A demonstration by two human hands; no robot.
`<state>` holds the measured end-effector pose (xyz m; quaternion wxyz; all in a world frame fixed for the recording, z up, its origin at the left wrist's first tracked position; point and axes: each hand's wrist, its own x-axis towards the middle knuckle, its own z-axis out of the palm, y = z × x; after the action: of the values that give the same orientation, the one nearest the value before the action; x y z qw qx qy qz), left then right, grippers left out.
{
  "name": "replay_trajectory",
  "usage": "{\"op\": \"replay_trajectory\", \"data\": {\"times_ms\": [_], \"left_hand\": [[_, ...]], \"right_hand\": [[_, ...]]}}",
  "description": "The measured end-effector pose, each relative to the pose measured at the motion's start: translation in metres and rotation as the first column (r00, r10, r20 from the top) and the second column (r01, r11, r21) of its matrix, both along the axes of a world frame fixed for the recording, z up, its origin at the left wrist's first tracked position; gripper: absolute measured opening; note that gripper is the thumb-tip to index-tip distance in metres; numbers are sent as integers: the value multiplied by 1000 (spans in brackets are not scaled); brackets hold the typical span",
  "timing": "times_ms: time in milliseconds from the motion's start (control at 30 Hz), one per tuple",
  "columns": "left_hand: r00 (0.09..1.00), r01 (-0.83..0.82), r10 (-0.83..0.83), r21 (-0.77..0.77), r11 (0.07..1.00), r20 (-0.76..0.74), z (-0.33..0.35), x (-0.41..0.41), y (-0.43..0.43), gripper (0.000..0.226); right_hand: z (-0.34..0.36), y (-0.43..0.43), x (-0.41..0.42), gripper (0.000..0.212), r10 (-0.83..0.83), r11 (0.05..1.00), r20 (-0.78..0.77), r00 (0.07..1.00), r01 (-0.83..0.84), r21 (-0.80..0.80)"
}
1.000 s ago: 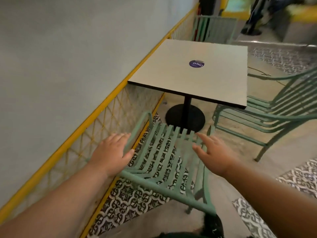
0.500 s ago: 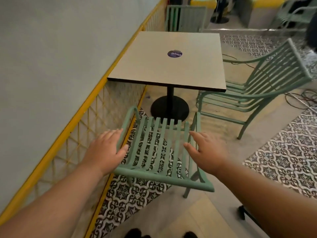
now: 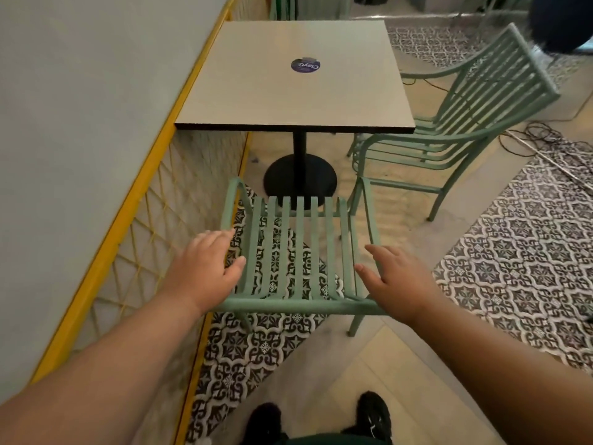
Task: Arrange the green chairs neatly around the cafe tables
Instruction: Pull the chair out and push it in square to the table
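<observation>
A green slatted chair (image 3: 298, 252) stands right in front of me, facing the square cafe table (image 3: 288, 101) with its black pedestal. My left hand (image 3: 205, 271) rests at the left corner of the chair's back, fingers straight, thumb against a slat. At the right corner lies my right hand (image 3: 394, 281), its fingers also extended. A second green chair (image 3: 465, 123) stands at the table's right side, angled. The back of a third green chair (image 3: 282, 8) shows beyond the table's far edge.
A grey wall with a yellow rail and yellow mesh (image 3: 134, 220) runs close along the left. Black cables (image 3: 545, 136) lie on the floor at the right. Patterned tiles (image 3: 529, 268) cover part of the floor. My shoes (image 3: 372, 415) are at the bottom.
The chair in front of me now sits square to the table instead of skewed. Both hands stay at its back corners. The view has tilted down and my shoes show.
</observation>
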<state>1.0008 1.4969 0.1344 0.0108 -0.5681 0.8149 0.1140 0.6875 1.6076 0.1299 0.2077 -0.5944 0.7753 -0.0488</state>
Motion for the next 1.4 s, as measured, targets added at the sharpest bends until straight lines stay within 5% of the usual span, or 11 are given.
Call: {"op": "replay_trajectory", "data": {"times_ms": [167,300,500,1400], "left_hand": [[990,47,-58,86,995,131,-24,3,15,50],[964,-52,0,187,981,265,-59,17,23,73],[974,-64,48,68,996,223,-75,20,13,51],[981,-101,103,-18,995,166,-84,21,-113,45]], "right_hand": [[-15,11,4,55,65,994,-39,997,-61,90],[-38,9,9,55,81,972,-36,996,-71,224],[-63,-2,18,63,106,977,-149,983,-74,202],[-80,-124,17,59,136,990,-174,975,-126,67]]}}
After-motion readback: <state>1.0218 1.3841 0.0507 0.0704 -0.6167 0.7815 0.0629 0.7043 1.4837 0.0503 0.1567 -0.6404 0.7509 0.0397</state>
